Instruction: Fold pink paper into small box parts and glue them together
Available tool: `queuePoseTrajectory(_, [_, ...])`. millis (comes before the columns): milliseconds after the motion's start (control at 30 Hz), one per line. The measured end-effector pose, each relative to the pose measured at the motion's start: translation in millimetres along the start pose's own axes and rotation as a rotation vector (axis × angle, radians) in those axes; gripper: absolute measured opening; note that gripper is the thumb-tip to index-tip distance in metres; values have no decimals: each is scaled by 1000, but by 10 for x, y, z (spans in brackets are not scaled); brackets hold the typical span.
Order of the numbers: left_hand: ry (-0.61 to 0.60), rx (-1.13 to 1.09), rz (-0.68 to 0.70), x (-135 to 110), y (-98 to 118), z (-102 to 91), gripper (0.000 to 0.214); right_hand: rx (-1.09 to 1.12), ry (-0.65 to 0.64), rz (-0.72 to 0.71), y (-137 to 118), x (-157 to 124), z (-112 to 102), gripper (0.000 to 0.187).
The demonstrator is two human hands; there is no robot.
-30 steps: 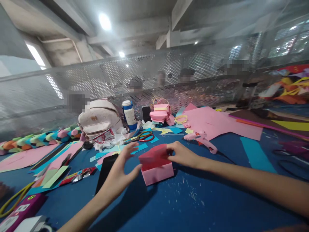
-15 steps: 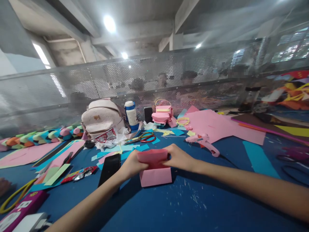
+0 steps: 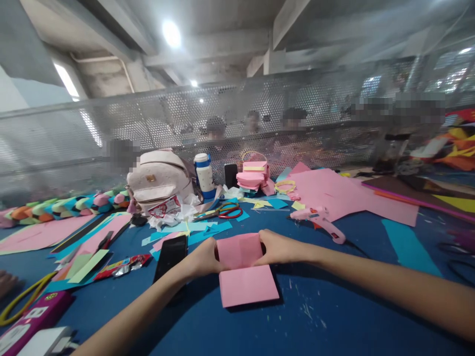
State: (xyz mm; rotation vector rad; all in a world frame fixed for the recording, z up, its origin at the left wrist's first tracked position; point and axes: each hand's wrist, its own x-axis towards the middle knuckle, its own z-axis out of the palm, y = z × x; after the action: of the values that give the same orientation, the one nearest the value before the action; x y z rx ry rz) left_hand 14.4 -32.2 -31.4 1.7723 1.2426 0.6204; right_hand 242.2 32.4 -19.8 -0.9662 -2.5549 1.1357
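A folded pink paper piece lies on the blue table in front of me, its far half raised, its near half flat. My left hand grips the raised part's left edge with closed fingers. My right hand pinches its right edge the same way. A black phone lies just left of my left hand. A pink glue gun rests beyond my right hand.
Red-handled scissors, a pale backpack, a white bottle and a stack of pink paper boxes stand farther back. Large pink sheets lie at right, coloured scraps at left. A perforated metal screen closes the table's far side, with people behind it.
My left hand came in from open beside the box and took its left edge. The pink box shape has since been pressed flatter, its near half now lying on the table.
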Motion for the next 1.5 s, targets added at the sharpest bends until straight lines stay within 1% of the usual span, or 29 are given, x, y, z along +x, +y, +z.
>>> queuePoseTrajectory(67, [-21, 33, 14, 4, -25, -10, 20, -50, -31, 29, 29, 16, 26, 33])
queuePoseTrajectory(133, [-47, 61, 22, 9, -51, -19, 16, -59, -93, 4, 41, 38, 46, 32])
queuePoseTrajectory(233, [-88, 84, 24, 8, -87, -20, 24, -36, -158, -23, 43, 63, 72, 34])
queuePoseTrajectory(300, [-107, 85, 24, 2, -104, -14, 28, -35, -161, 0, 45, 69, 87, 36])
queuePoseTrajectory(533, [-136, 51, 43, -5, -140, -6, 18, -5, -120, 12, 64, 57, 120, 33])
queuePoseTrajectory(633, [-127, 32, 58, -18, -134, -9, 16, -7, -128, -3, 53, 48, 125, 30])
queuePoseTrajectory(700, [-89, 19, 62, -29, -119, -7, 13, -30, -130, -37, 27, 37, 109, 29])
queuePoseTrajectory(767, [-1, -4, 72, -34, -95, -5, 13, -62, -100, -92, -18, 25, 68, 27])
queuePoseTrajectory(800, [61, -20, 81, -34, -81, -7, 15, -72, -60, -120, -45, 21, 40, 23])
queuePoseTrajectory(867, [195, -61, 104, -28, -55, -13, 22, -70, 79, -178, -102, 19, -16, 11])
queuePoseTrajectory(933, [313, -106, 130, -21, -42, -19, 31, -49, 240, -250, -139, 21, -49, 20])
queuePoseTrajectory(967, [351, -134, 157, -20, -45, -21, 35, -33, 295, -300, -144, 21, -50, 25])
queuePoseTrajectory(1000, [365, -161, 196, -20, -55, -20, 39, -18, 320, -357, -137, 19, -40, 29])
queuePoseTrajectory(1067, [320, -173, 291, -30, -92, -13, 50, -4, 275, -453, -90, 7, 6, 35])
queuePoseTrajectory(1133, [220, -55, 408, -49, -136, -8, 67, -45, 203, -508, -6, -13, 65, 39])
queuePoseTrajectory(1167, [177, 57, 454, -60, -154, -9, 70, -94, 179, -518, 44, -23, 92, 41])
queuePoseTrajectory(1233, [129, 327, 512, -78, -175, -19, 70, -224, 153, -539, 144, -36, 130, 46])
queuePoseTrajectory(1300, [93, 577, 511, -85, -176, -36, 75, -352, 142, -574, 227, -36, 148, 53])
queuePoseTrajectory(1367, [68, 776, 489, -80, -168, -53, 84, -431, 145, -598, 275, -24, 155, 57])
queuePoseTrajectory(1433, [62, 929, 478, -72, -160, -68, 90, -465, 156, -598, 289, -10, 160, 55])
queuePoseTrajectory(1500, [72, 1016, 473, -75, -153, -85, 96, -477, 159, -596, 281, -4, 164, 54])
